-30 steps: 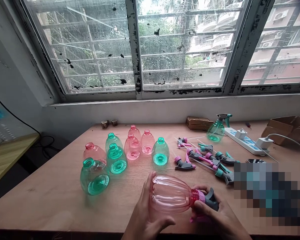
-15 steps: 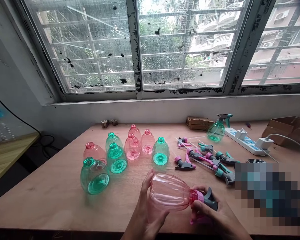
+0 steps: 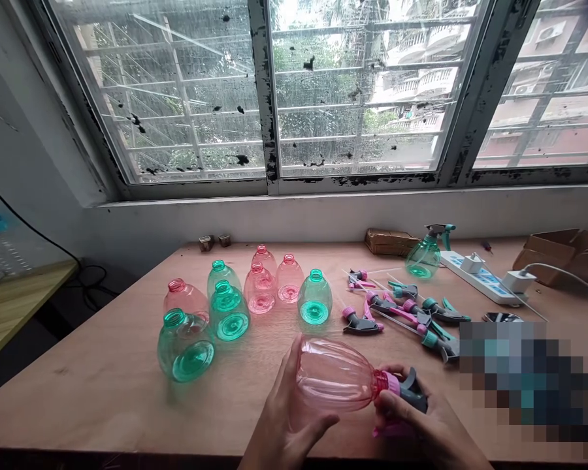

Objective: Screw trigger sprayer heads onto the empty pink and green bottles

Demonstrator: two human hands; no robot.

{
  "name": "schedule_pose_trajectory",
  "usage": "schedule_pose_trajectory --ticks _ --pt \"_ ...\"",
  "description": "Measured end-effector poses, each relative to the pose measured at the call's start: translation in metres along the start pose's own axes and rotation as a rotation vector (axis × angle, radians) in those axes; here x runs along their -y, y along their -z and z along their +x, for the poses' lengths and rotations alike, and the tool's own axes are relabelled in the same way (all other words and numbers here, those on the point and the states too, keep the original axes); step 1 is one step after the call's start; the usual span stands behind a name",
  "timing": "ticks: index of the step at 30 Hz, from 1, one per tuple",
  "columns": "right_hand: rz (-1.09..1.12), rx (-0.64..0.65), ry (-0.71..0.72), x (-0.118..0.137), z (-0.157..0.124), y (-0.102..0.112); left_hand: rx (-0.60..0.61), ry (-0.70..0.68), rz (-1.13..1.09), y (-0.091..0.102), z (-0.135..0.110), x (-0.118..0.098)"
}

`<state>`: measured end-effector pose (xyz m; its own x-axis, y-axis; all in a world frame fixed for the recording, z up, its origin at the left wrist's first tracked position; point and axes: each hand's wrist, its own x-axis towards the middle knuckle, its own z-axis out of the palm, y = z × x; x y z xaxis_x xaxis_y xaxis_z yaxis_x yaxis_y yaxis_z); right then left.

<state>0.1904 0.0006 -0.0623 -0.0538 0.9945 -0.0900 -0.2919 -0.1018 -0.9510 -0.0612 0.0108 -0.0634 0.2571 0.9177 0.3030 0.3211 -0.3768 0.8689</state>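
Note:
A clear pink bottle (image 3: 333,375) lies on its side just above the near edge of the wooden table (image 3: 102,385), its base pointing left. My left hand (image 3: 284,421) wraps round the bottle's body from below. My right hand (image 3: 421,427) grips the pink-and-grey trigger spray head (image 3: 406,389) sitting on the bottle's neck. Both hands are closed on what they hold.
Several green and pink empty bottles (image 3: 225,307) stand at the table's middle left. Loose spray heads (image 3: 402,310) lie at the right. A finished green spray bottle (image 3: 424,253), a power strip (image 3: 480,274), a cardboard box (image 3: 566,251) and a blurred patch (image 3: 529,372) are further right.
The pink bottle has shifted slightly in my hands, its base tipping up and back down. My left fingers re-wrapped round it. The right hand stays on the spray head.

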Motion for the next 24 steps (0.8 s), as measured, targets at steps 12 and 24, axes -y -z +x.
schedule_pose_trajectory --ticks 12,24 --pt "0.016 -0.025 0.007 0.003 -0.001 -0.003 0.017 0.013 -0.010 0.003 0.000 -0.002" --pt "-0.053 -0.032 -0.022 0.001 -0.003 -0.005 -0.033 -0.078 -0.016 0.005 0.001 -0.008"
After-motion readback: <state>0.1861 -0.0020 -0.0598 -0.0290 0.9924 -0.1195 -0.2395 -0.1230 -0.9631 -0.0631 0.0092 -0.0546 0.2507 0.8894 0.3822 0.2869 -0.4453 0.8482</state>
